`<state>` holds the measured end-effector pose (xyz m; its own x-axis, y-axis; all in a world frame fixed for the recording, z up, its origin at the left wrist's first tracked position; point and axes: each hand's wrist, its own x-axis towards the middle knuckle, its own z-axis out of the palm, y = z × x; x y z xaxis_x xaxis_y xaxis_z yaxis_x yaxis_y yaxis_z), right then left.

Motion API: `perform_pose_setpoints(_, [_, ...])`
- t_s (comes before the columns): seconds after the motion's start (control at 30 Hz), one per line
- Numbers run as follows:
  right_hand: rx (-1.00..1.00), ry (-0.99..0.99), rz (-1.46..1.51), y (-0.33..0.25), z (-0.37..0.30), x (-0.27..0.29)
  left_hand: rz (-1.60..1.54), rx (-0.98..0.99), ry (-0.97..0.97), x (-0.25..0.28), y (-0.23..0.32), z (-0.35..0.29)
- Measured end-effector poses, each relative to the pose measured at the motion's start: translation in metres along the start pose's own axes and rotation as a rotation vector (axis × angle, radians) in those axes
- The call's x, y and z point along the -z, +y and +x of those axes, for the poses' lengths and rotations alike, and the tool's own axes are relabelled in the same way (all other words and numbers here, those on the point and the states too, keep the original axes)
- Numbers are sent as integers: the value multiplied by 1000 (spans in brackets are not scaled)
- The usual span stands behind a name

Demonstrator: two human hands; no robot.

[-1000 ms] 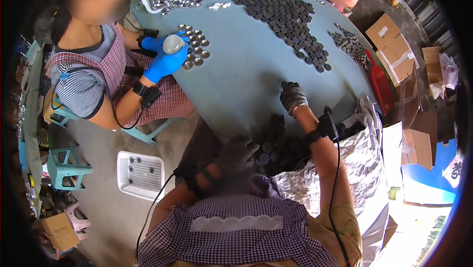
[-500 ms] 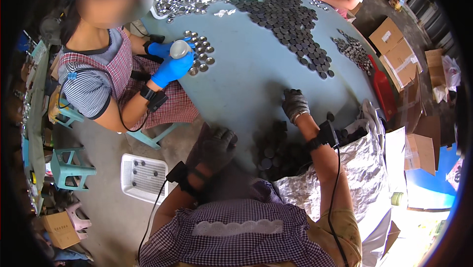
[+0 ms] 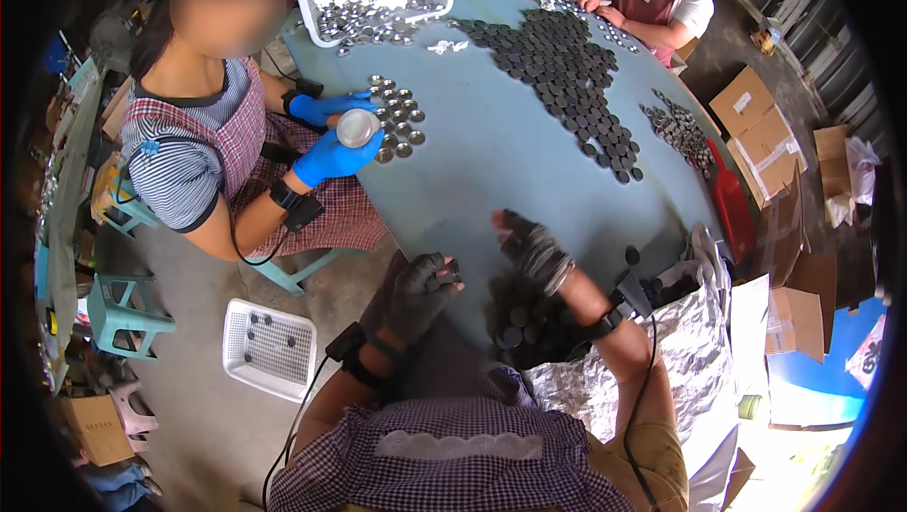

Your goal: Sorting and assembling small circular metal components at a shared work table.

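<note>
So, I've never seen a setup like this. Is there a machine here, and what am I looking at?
No robot, just a person working by hand. The camera sits on that person's head, looking down; its fisheye lens bends straight edges. On the blue-grey table lie many dark discs and some shiny metal cups. The left hand, gloved, holds a small dark piece. The right hand is blurred, so I can't tell what it holds. The blue-gloved co-worker holds a pale round container.

Lower-right glare, black fisheye rim, right fingers (image 3: 515, 230) — blurred
</note>
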<state>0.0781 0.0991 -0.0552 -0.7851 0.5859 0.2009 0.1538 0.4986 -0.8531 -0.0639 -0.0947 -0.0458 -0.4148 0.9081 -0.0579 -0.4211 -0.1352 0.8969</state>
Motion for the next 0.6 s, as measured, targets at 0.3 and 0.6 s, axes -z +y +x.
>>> perform_pose_setpoints(0.3, [-105, -238, 87, -65, 8, -20, 334, -191, 4, 12, 6, 8])
perform_pose_setpoints(0.6, [-319, -261, 384, -28, 28, -38, 518, -356, 93, 28, -13, 37])
